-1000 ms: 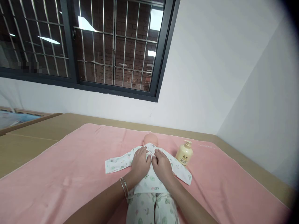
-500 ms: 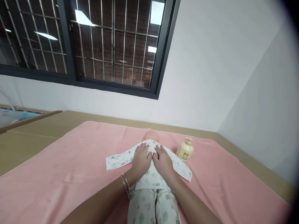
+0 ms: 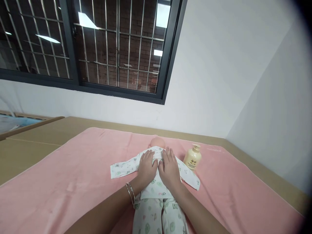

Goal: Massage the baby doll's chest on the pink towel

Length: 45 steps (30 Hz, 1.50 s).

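Doll [image 3: 158, 143] lies face-up on the pink towel [image 3: 73, 182], left hand [image 3: 147, 167] and right hand [image 3: 170, 169] flat and unclenched on its printed top [image 3: 156, 185], apparently gripping nothing, so pressing evenly outward from the middle looks best.

Left hand [image 3: 146, 168]: lay palm down, fingers together and stretched forward, flat rather than curled, closed on nothing.
Right hand [image 3: 170, 169]: lay palm down just beside the left, fingers extended and slightly spread, tips reaching a little farther forward than the left's; also closed on nothing.
Hands together: thumbs met at the midline, inner edges touching or nearly so.
Left wrist: bore two thin bangles [image 3: 130, 192].
Forearms: both bare, rose from the lower edge of the view and converged toward the hands, forming a narrow V.
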Motion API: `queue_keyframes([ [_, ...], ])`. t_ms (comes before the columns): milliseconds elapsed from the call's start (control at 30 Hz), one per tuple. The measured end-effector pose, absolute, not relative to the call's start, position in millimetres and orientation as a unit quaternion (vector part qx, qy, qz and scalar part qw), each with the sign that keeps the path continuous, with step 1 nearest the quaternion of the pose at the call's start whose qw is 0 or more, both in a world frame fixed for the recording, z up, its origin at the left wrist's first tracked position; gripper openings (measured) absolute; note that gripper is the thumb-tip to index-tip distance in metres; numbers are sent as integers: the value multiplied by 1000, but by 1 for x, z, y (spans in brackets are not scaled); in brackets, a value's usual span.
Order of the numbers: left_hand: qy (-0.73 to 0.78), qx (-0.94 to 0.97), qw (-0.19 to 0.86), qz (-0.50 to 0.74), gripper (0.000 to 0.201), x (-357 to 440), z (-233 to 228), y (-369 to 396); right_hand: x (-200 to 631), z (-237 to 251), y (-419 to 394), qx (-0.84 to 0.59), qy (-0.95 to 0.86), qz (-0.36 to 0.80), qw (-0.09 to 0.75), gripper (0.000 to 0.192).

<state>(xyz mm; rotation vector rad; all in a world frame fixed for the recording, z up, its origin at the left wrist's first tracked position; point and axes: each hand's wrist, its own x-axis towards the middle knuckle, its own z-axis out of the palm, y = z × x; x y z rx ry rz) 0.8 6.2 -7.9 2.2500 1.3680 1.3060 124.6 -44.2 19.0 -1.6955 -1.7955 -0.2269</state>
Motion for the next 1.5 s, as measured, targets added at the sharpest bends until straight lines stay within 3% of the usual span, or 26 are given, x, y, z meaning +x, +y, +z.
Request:
queue_keyframes([
  [67, 454, 748, 109, 471, 43, 0, -8, 4, 123, 20, -46, -633, -694, -116, 324, 57],
  [200, 443, 727, 130, 509, 44, -1, -7, -1, 126, 18, -42, -631, -719, -32, 290, 51],
  [600, 434, 720, 144, 522, 39, -1, -3, -2, 129, 14, -41, -630, -702, -35, 330, 55],
  [1133, 431, 743, 115, 498, 34, -3, -12, 9, 126, 23, -44, -638, -719, -28, 276, 51],
  [1500, 445, 744, 127, 482, 35, -7, -13, 10, 122, 24, -43, -633, -719, -12, 287, 51],
])
